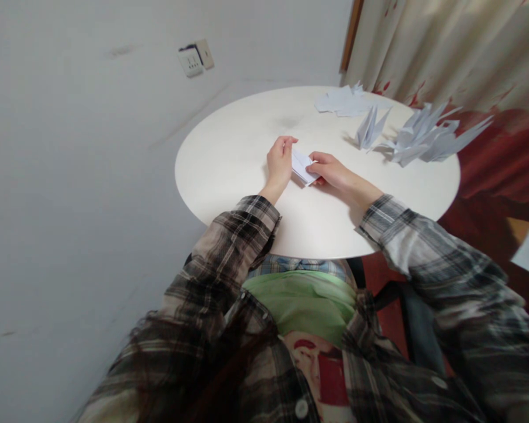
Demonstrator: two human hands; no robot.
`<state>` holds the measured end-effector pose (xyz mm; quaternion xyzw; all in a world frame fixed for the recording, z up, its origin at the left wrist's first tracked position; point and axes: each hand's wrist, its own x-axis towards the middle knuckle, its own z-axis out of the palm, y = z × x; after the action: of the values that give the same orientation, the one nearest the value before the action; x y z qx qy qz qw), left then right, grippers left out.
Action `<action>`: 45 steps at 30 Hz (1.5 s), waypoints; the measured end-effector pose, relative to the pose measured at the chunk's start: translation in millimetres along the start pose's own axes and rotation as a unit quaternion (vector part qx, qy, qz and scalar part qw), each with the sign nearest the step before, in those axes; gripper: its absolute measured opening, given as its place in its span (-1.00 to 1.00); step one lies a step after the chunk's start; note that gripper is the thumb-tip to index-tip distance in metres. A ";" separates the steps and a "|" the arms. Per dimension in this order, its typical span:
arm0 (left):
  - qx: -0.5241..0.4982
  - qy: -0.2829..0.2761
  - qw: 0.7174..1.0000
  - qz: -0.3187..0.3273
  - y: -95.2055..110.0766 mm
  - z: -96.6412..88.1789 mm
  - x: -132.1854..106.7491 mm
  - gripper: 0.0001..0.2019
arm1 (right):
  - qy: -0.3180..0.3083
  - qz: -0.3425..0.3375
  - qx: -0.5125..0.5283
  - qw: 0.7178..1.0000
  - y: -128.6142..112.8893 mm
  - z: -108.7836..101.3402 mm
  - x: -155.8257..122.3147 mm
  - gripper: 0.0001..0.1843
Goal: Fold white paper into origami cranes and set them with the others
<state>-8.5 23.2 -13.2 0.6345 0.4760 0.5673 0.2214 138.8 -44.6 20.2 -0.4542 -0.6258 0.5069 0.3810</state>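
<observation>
A small piece of folded white paper (pixel 300 164) is held between my hands, over the middle of the round white table. My right hand (pixel 328 170) pinches its right end, thumb on top and fingers underneath. On the other side, my left hand (pixel 281 158) is curled along the paper's left edge, its fingers bent together at the far corner. The left thumb and whatever lies inside that palm are hidden from me.
Several folded paper figures (pixel 427 138) with pointed wings stand at the table's right, one pointed figure (pixel 370 129) slightly apart. Flat white paper (pixel 341 101) lies at the far edge of the table (pixel 229 170). A wall is to the left, a curtain (pixel 489 129) to the right.
</observation>
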 end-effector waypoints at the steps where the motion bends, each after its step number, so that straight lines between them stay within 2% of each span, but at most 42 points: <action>1: 0.001 0.005 1.000 0.000 1.2 -1.2 -0.4 -0.66 | -0.003 -0.001 0.002 1.000 -0.4 0.3 -0.8 -0.82; 4: -0.003 0.014 1.000 -0.012 5.6 -3.0 -1.8 -0.64 | 0.012 -0.018 -0.007 1.000 2.6 -0.8 1.0 -0.82; 6: -0.011 -0.002 0.999 -0.040 9.1 -1.5 -3.1 -0.64 | 0.047 -0.045 -0.029 0.997 8.1 -3.7 5.8 -0.83; 11: -0.039 -0.106 0.986 -0.125 23.1 5.2 -10.5 -0.68 | 0.148 -0.106 -0.071 0.981 24.6 -14.5 21.5 -0.86; 14: -0.032 -0.159 0.977 -0.138 32.6 3.9 -15.5 -0.67 | 0.169 -0.114 -0.095 0.974 29.9 -19.0 26.6 -0.84; 18: -0.037 -0.185 0.973 -0.134 38.2 0.8 -17.6 -0.65 | 0.188 -0.122 -0.116 0.968 33.4 -21.8 28.9 -0.76; 26: -0.056 -0.201 0.969 -0.134 33.7 2.2 -16.7 -0.80 | 0.234 -0.118 -0.133 0.956 36.9 -24.7 30.6 -0.60; 30: -0.059 -0.177 0.974 -0.131 36.5 0.9 -17.6 -0.90 | 0.254 -0.086 -0.149 0.952 33.8 -26.1 30.2 -0.61; 34: -0.072 -0.163 0.976 -0.123 36.4 2.3 -18.2 -0.99 | 0.251 -0.084 -0.146 0.953 34.1 -26.4 31.7 -0.58; 40: -0.095 -0.166 0.976 -0.106 32.8 3.9 -19.4 -0.90 | 0.237 -0.094 -0.129 0.958 38.0 -24.8 33.9 -0.52; 45: -0.092 -0.169 0.974 -0.119 40.4 0.7 -22.2 -0.88 | 0.219 -0.108 -0.116 0.963 38.9 -25.8 32.7 -0.54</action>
<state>8.6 -13.7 8.5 0.6365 0.4500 0.4629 0.4220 160.4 -3.2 -12.4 -0.5251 -0.6270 0.2747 0.5056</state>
